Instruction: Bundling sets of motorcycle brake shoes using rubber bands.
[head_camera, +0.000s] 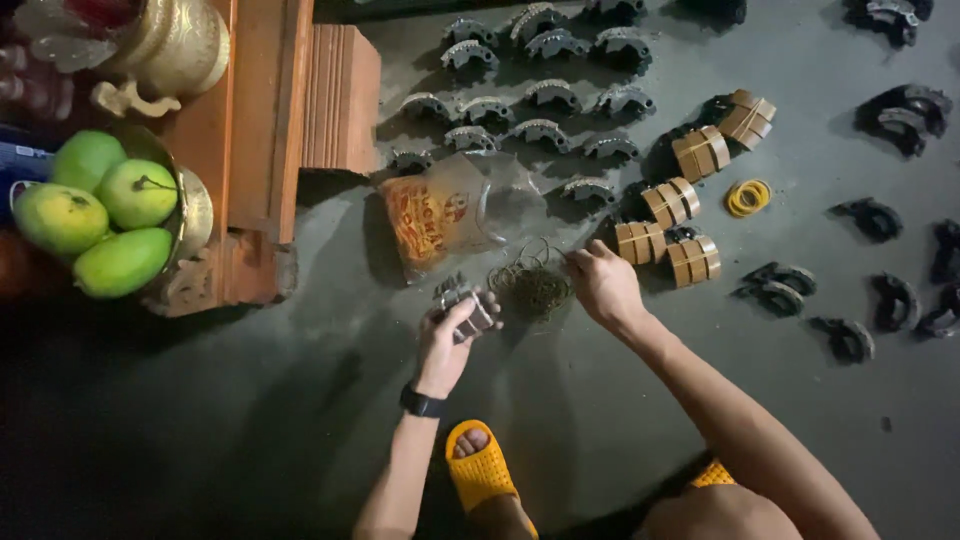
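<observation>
Fingers of the left hand (452, 335) are curled around a small curved metal part (466, 308), its long axis running roughly left to right across the palm. The pile of wire springs (530, 288) lies on the floor (300, 400) just to the right of that part, between the two hands. The right hand (603, 285) is the nearer one: its fingertips (572, 260) touch the pile's upper right edge, pinched together (what they grip cannot be told). Right forearm reaches in diagonally from the lower right; left wrist wears a dark watch (421, 403). A crumpled plastic bag (445, 212) lies just beyond the springs.
</observation>
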